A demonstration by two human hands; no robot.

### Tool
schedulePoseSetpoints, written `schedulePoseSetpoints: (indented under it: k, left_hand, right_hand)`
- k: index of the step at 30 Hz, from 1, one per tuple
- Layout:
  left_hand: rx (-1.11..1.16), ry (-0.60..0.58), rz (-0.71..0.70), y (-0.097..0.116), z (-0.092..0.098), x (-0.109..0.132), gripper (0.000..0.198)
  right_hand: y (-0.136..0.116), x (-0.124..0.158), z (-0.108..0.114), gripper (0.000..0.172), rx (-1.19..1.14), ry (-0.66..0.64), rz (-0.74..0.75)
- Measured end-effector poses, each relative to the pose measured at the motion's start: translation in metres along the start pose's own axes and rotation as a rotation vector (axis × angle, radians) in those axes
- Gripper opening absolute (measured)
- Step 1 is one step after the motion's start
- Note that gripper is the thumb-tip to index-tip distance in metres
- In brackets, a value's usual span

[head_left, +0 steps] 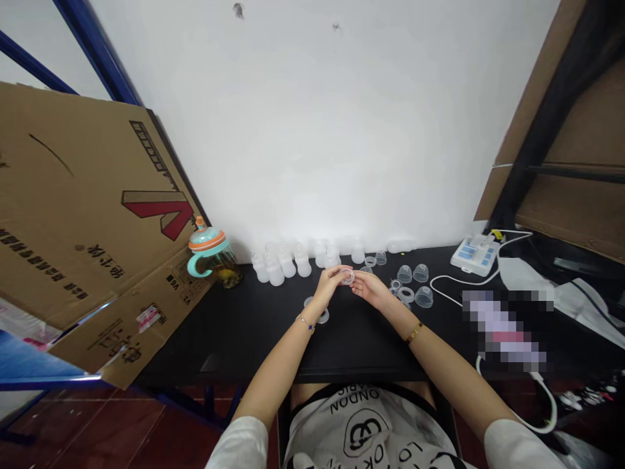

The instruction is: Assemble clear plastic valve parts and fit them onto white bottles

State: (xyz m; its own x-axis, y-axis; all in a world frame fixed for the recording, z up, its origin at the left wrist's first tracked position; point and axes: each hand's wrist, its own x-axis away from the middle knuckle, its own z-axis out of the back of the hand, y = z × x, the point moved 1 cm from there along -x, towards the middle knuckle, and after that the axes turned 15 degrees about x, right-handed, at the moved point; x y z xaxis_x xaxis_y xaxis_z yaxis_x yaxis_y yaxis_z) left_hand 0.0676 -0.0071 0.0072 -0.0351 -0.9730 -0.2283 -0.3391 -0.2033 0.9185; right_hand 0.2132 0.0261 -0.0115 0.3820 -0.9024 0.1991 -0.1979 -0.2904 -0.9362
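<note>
My left hand [332,284] and my right hand [370,286] meet over the black table. Between their fingertips is a clear plastic ring [347,277], pinched from both sides. Below my left wrist lie more clear rings [323,316], partly covered by the forearm. To the right of my right hand are a frosted ring [405,295] and several clear dome caps [424,297]. Behind the hands stand several small white baby bottles [303,262], in a loose row along the wall.
A teal-lidded glass jug [215,257] with dark contents stands at the left, beside a large cardboard box [88,215]. On the right are a white power strip [474,254], its cable, white sheets [527,286] and a blurred-out item [505,329]. A white wall [332,130] closes off the back.
</note>
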Motion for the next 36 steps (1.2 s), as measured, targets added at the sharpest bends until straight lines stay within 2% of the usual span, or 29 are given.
schedulePoseSetpoints:
  k: [36]
  left_hand:
    - [-0.022,-0.039,-0.061,-0.0054,0.0013,-0.0030,0.018]
  right_hand:
    - [0.0046,-0.0036,0.0027,0.003,0.014,-0.015,0.072]
